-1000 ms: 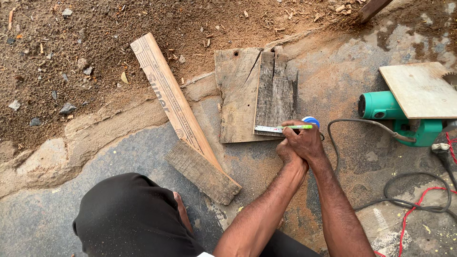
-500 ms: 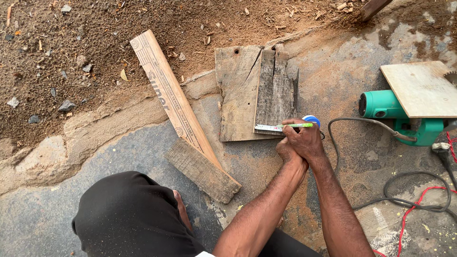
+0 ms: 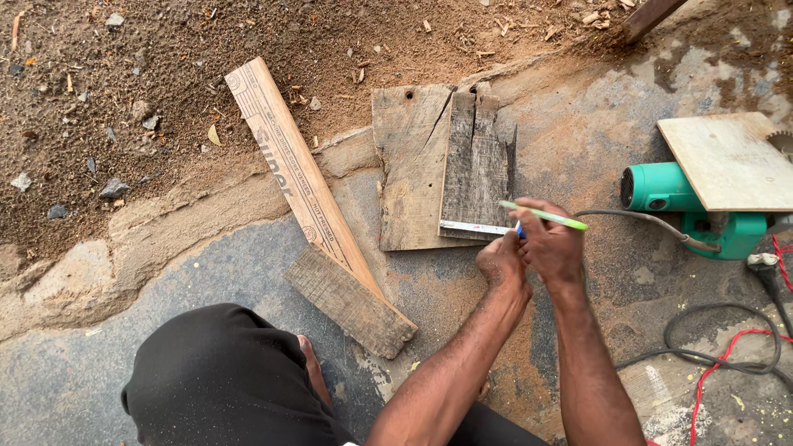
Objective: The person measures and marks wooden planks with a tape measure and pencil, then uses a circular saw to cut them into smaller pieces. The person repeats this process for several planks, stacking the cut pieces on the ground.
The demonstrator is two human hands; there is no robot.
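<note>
Both hands at the lower edge of weathered grey wooden board (image 3: 477,161), measuring w/ tape.
Left hand (image 3: 505,263) pinches white measuring tape strip (image 3: 479,227) flat across board's bottom edge; right hand (image 3: 552,244) grips slim green pencil (image 3: 543,215), just beside. Board lies on wider brown plank (image 3: 409,169); teal power saw (image 3: 686,206) to the right.

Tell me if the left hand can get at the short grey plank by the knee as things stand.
Probably yes. The left hand rests on the tape measure; the plank lies close to its left, with only bare ground between. It would have to release the tape.
</note>
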